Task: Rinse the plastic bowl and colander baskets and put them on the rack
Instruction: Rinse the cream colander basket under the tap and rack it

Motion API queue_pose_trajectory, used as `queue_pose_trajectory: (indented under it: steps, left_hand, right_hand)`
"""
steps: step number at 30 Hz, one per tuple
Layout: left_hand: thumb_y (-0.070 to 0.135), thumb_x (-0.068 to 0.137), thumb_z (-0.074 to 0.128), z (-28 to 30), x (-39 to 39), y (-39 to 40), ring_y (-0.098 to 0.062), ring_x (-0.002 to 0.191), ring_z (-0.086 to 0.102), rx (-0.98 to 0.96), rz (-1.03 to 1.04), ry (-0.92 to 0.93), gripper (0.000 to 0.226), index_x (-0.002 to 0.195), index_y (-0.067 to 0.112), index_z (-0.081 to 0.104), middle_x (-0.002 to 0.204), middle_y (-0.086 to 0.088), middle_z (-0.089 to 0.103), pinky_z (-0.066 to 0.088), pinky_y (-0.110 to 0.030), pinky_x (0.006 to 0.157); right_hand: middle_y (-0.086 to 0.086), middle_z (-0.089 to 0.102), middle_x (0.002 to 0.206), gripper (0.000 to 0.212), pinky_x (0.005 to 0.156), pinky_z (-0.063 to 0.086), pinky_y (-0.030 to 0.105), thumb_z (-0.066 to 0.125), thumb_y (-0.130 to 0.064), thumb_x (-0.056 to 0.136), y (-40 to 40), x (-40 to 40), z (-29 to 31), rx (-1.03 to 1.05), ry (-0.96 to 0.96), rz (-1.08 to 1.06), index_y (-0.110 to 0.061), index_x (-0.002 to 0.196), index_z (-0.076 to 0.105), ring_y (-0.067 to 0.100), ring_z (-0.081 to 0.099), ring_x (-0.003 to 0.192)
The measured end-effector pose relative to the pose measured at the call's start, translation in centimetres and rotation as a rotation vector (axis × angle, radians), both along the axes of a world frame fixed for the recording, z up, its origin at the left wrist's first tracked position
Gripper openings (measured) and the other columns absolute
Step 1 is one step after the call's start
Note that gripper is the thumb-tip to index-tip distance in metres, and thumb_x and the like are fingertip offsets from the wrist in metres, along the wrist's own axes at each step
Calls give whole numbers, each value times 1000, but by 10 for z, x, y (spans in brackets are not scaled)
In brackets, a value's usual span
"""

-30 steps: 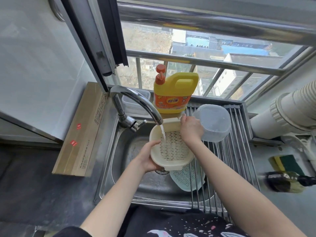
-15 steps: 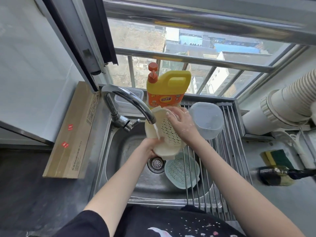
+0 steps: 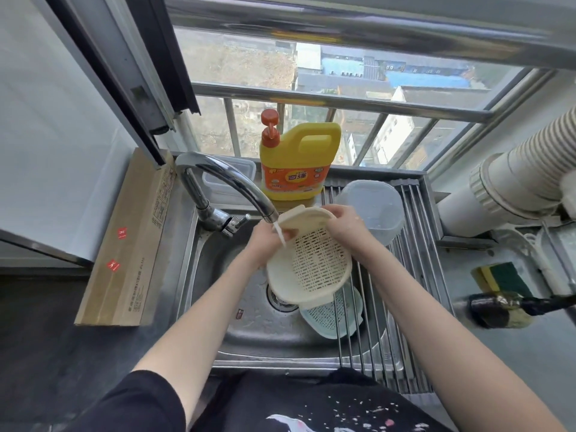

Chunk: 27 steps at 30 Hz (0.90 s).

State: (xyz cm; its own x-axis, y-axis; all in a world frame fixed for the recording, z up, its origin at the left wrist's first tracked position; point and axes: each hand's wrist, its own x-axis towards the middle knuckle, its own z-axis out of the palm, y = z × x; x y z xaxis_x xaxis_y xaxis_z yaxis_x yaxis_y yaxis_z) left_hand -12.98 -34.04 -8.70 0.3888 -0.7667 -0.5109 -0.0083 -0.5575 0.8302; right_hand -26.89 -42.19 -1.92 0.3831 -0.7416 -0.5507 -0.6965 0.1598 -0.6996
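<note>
Rinse in progress: the cream colander (image 3: pixel 311 263) is up on edge under the tap (image 3: pixel 230 188), over the sink (image 3: pixel 218 275), with a thin stream running onto its top rim. The left hand (image 3: pixel 265 241) has its grip wrapped on the rim at the left; the right hand (image 3: pixel 346 226) has fingers curled over the upper right edge. So this is the second piece of three, I'd say: the clear bowl (image 3: pixel 374 210) already sits upside down on the rack (image 3: pixel 414 275), and the pale green colander (image 3: pixel 330 313) waits low in the sink, under the rack bars.

Compared with a second ago, the basket has tipped from lying open-side-up to standing nearly vertical, mesh facing us.

Next up, likely: turn it through the stream, shake it off, then carry it right onto the rack beside the bowl.
</note>
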Motion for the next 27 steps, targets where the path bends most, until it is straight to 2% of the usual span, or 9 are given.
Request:
queue_pose_trajectory:
  steps: [3, 5, 7, 12, 15, 17, 20, 24, 27]
  left_hand:
    - [22, 82, 72, 7, 5, 0, -18, 91, 62, 37, -132, 43, 35, 115, 15, 64, 97, 0, 64, 49, -28, 73]
    - [32, 79, 73, 10, 9, 2, -28, 94, 66, 43, -156, 250, 42, 118, 16, 65, 102, -9, 69, 54, -40, 82]
    - [42, 77, 68, 10, 11, 4, -35, 104, 64, 67, -148, 431, 53, 123, 18, 62, 115, -17, 68, 50, -48, 93]
    - [25, 82, 68, 4, 14, 12, -36, 105, 58, -18, 72, 606, 54, 127, -2, 55, 119, -25, 60, 46, -52, 96]
    - [7, 86, 62, 1, 4, 21, -32, 95, 59, -61, 208, 713, 41, 125, -2, 55, 106, -19, 60, 49, -46, 84]
    - [-2, 91, 52, -1, -2, 27, -31, 89, 61, -82, 315, 744, 28, 116, 5, 59, 99, -16, 62, 51, -44, 78]
    - [-11, 92, 39, -8, -12, 32, -37, 96, 59, -161, 497, 800, 38, 123, 7, 53, 107, -21, 60, 50, -51, 83]
    - [-15, 90, 41, 1, -26, 34, -33, 84, 62, -171, 733, 702, 37, 121, 2, 53, 97, -17, 63, 53, -47, 71]
    - [-14, 84, 47, 9, -21, 45, -33, 92, 63, -181, 746, 617, 36, 114, 1, 59, 95, -14, 66, 54, -38, 67]
  right_hand:
    - [6, 63, 103, 45, 66, 51, 31, 45, -1, 83, -12, -4, 3, 75, 59, 25, -23, 117, 63, 21, 61, 89]
    - [6, 60, 97, 37, 58, 47, 26, 49, -3, 82, -15, -5, 5, 110, 82, 87, -22, 110, 62, 18, 58, 78]
    - [6, 59, 97, 27, 58, 46, 26, 53, -12, 84, -17, -7, 4, 142, 87, 120, -20, 109, 59, 18, 59, 78]
    - [11, 59, 122, 52, 82, 52, 42, 66, -29, 77, -16, -12, -14, 381, -226, 1, -22, 127, 55, 27, 59, 107]
    - [10, 62, 116, 34, 77, 49, 37, 55, -28, 90, -5, -16, -17, 294, -230, -3, -23, 124, 58, 24, 60, 102]
    - [7, 64, 112, 30, 83, 48, 40, 51, -28, 93, 4, -24, -23, 256, -245, -37, -24, 121, 59, 25, 60, 103]
    - [5, 65, 107, 30, 86, 51, 44, 58, -20, 86, 30, -34, -37, 208, -431, -276, -25, 116, 58, 24, 62, 100]
    - [-1, 59, 105, 40, 81, 56, 48, 60, -10, 86, 69, -26, -62, 72, -258, -528, -25, 120, 44, 22, 60, 98]
    - [5, 59, 105, 43, 77, 58, 46, 58, 3, 83, 74, -15, -72, 167, -242, -577, -18, 118, 47, 23, 60, 95]
